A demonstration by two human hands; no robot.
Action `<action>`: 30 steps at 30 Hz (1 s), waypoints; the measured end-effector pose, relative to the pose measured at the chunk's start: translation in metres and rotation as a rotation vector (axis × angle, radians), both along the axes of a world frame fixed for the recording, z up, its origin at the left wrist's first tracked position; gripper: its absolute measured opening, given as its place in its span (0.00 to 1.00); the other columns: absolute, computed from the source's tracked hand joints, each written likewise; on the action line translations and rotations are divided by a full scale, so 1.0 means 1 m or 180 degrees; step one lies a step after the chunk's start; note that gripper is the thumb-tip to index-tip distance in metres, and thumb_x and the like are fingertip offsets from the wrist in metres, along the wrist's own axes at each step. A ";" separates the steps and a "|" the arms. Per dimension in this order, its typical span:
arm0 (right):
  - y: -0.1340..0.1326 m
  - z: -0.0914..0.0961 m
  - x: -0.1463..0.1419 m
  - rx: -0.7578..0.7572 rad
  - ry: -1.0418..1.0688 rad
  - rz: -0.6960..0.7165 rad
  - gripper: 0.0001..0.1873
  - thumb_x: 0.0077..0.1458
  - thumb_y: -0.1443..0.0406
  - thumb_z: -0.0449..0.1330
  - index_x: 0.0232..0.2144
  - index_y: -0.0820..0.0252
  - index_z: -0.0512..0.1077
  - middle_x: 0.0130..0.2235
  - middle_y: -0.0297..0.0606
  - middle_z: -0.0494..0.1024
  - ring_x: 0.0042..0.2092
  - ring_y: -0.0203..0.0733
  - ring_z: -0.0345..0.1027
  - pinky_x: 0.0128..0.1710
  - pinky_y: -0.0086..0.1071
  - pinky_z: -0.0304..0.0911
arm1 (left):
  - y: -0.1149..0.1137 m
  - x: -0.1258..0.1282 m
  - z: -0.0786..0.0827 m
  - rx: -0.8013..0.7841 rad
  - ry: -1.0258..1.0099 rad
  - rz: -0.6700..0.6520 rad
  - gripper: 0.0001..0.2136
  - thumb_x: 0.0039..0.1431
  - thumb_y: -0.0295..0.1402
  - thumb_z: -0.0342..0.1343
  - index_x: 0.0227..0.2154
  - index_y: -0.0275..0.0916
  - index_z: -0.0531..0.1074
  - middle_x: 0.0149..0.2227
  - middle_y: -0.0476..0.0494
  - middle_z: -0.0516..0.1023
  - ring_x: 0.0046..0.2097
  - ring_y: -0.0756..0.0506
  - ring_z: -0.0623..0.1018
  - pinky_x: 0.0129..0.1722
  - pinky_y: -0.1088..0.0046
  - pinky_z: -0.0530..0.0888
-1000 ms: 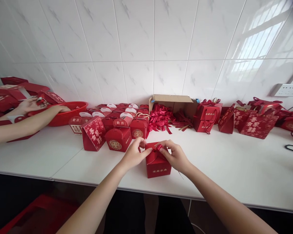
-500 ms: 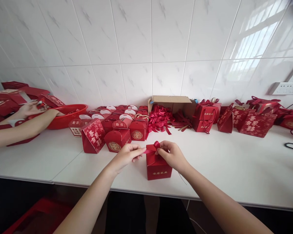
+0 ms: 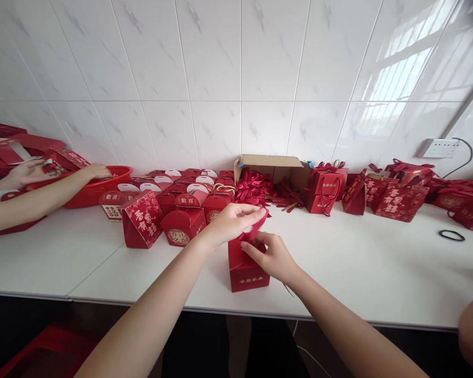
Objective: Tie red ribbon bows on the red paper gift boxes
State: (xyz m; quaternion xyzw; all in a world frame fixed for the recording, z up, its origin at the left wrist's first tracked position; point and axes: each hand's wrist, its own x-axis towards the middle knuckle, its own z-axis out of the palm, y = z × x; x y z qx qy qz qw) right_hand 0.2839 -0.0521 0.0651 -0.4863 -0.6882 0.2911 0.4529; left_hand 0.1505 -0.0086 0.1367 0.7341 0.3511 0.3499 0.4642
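Ribbon (image 3: 257, 227) lifted higher than before; left grip (image 3: 229, 224) pinching it (right grip (image 3: 274, 257) too, atop box (image 3: 249, 279)).

Grey-veined white wall tiles (image 3: 213, 52) shine — a barred window reflection (image 3: 396, 68) at right.

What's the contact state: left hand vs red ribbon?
Touching. Head view shows the left hand with the red ribbon at its fingertips, running down from them toward the red box.
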 end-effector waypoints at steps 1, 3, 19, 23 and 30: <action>0.001 -0.001 0.000 -0.0054 0.0096 0.0003 0.15 0.55 0.59 0.55 0.21 0.59 0.67 0.24 0.36 0.75 0.26 0.38 0.63 0.28 0.31 0.57 | 0.002 -0.002 -0.004 -0.0004 -0.0041 0.0052 0.14 0.54 0.44 0.59 0.37 0.40 0.79 0.39 0.42 0.81 0.44 0.43 0.78 0.44 0.67 0.74; 0.003 -0.003 0.000 -0.0116 0.0269 0.0037 0.17 0.57 0.57 0.53 0.21 0.59 0.69 0.26 0.37 0.76 0.28 0.38 0.65 0.29 0.30 0.58 | 0.003 -0.011 -0.016 0.0027 -0.0137 0.0147 0.17 0.54 0.45 0.59 0.40 0.39 0.77 0.41 0.41 0.81 0.47 0.42 0.77 0.47 0.66 0.73; 0.006 -0.014 -0.001 0.0064 0.0820 -0.0083 0.10 0.55 0.60 0.58 0.33 0.55 0.58 0.26 0.32 0.79 0.28 0.39 0.70 0.31 0.30 0.61 | -0.017 -0.031 -0.077 0.0627 -0.0226 0.0550 0.07 0.58 0.36 0.56 0.30 0.39 0.68 0.34 0.47 0.76 0.41 0.46 0.78 0.44 0.71 0.73; 0.005 -0.014 -0.002 0.0197 0.0724 -0.0147 0.07 0.54 0.60 0.58 0.31 0.58 0.68 0.30 0.36 0.79 0.31 0.41 0.71 0.34 0.33 0.64 | -0.019 -0.028 -0.081 0.1115 -0.0089 0.0757 0.07 0.53 0.31 0.60 0.33 0.39 0.68 0.36 0.47 0.76 0.43 0.47 0.78 0.47 0.71 0.73; 0.003 -0.018 -0.004 0.0594 0.0290 -0.0343 0.10 0.56 0.63 0.58 0.37 0.58 0.77 0.38 0.42 0.80 0.41 0.45 0.73 0.44 0.38 0.67 | -0.013 -0.024 -0.091 0.1431 -0.0057 0.1077 0.03 0.55 0.26 0.54 0.30 0.40 0.69 0.33 0.47 0.78 0.39 0.47 0.79 0.43 0.71 0.75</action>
